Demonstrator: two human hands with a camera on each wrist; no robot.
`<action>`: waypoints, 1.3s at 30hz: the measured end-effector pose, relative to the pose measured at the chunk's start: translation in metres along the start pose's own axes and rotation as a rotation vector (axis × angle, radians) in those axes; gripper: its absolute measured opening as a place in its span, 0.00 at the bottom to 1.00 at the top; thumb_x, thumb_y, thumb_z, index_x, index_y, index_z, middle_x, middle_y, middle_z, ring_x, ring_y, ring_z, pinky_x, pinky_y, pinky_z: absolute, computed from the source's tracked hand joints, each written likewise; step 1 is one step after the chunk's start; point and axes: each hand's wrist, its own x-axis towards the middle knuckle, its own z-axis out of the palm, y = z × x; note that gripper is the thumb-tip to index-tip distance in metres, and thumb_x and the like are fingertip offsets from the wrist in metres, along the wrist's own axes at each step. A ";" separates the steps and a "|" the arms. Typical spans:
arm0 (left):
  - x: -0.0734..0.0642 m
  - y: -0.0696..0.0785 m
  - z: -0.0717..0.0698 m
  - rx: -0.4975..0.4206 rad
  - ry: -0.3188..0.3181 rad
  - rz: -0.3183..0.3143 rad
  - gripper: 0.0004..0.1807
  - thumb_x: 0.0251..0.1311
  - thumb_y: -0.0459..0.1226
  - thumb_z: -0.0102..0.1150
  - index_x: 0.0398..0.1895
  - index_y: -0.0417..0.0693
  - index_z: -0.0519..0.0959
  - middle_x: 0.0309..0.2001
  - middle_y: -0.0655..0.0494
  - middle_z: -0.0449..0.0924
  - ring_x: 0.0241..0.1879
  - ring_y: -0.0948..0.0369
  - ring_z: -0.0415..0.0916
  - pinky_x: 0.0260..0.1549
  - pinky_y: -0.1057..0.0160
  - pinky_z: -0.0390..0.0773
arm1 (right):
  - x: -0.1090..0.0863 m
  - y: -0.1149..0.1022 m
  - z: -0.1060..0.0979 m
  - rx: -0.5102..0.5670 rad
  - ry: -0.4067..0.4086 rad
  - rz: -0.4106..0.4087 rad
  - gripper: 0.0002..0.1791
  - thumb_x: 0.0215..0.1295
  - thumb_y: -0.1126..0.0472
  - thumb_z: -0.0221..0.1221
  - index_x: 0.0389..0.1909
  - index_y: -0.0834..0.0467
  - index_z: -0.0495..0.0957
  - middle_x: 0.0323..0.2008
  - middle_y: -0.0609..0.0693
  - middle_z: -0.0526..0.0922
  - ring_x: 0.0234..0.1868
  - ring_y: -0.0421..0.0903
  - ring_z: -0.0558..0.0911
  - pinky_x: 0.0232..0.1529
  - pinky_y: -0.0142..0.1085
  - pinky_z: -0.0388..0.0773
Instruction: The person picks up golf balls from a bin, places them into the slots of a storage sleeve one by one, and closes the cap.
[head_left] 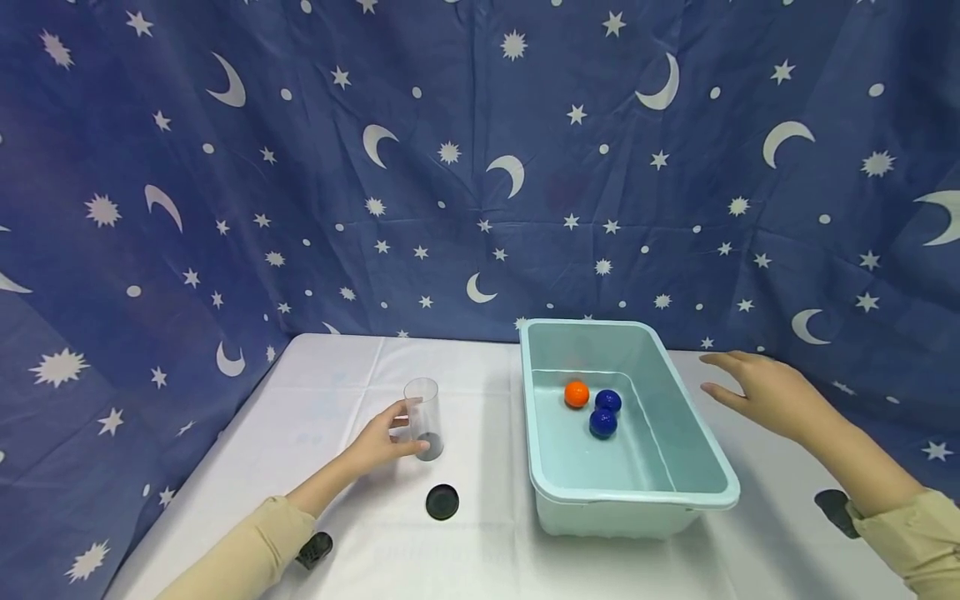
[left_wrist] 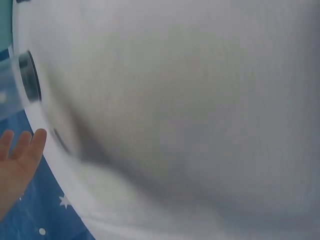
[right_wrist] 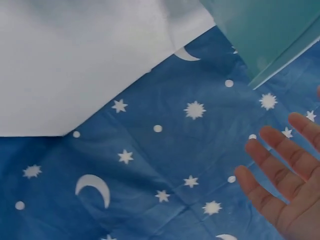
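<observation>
A clear cylinder with a dark base [head_left: 424, 421] stands upright on the white table, left of the bin. My left hand [head_left: 384, 442] is right beside it, fingers and thumb spread about its near left side. In the left wrist view the fingers [left_wrist: 36, 145] show extended, with a gap between them and the cylinder [left_wrist: 30, 77]. My right hand [head_left: 765, 392] hovers past the right rim of a light teal bin [head_left: 536, 417], holding nothing. Its fingers [right_wrist: 270, 162] are spread in the right wrist view. Inside the bin lie an orange ball [head_left: 577, 394] and two dark blue balls [head_left: 603, 422].
A round black lid [head_left: 442, 502] lies on the table in front of the cylinder. A small black object [head_left: 314, 550] is near my left sleeve, and another dark object [head_left: 836, 512] shows beside my right forearm. Blue cloth [head_left: 450, 167] with moons and stars hangs behind the table.
</observation>
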 end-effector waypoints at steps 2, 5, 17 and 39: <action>0.000 0.000 0.003 -0.035 0.017 -0.016 0.39 0.53 0.38 0.67 0.67 0.37 0.60 0.63 0.32 0.65 0.60 0.36 0.66 0.56 0.44 0.71 | 0.002 -0.003 -0.001 0.001 0.010 -0.017 0.24 0.58 0.56 0.63 0.51 0.68 0.76 0.48 0.69 0.80 0.46 0.66 0.80 0.43 0.56 0.78; 0.000 -0.001 0.007 -0.079 0.045 -0.045 0.39 0.53 0.37 0.67 0.66 0.36 0.61 0.62 0.33 0.66 0.60 0.36 0.67 0.58 0.44 0.70 | 0.005 -0.009 -0.003 0.016 0.012 -0.039 0.24 0.58 0.58 0.62 0.51 0.69 0.75 0.47 0.69 0.80 0.46 0.67 0.80 0.43 0.55 0.78; 0.003 -0.003 0.016 -0.148 0.114 -0.082 0.31 0.54 0.35 0.66 0.61 0.38 0.68 0.60 0.37 0.70 0.57 0.41 0.71 0.53 0.49 0.75 | 0.018 -0.041 -0.006 0.021 -0.068 -0.096 0.23 0.59 0.58 0.63 0.52 0.66 0.76 0.44 0.67 0.81 0.42 0.64 0.82 0.40 0.53 0.80; 0.010 0.002 0.018 -0.129 0.138 -0.065 0.28 0.53 0.35 0.66 0.58 0.37 0.70 0.57 0.39 0.73 0.53 0.44 0.75 0.52 0.51 0.76 | 0.059 -0.078 -0.014 -0.099 -0.130 -0.307 0.17 0.55 0.60 0.65 0.45 0.63 0.79 0.33 0.55 0.82 0.27 0.47 0.79 0.28 0.38 0.79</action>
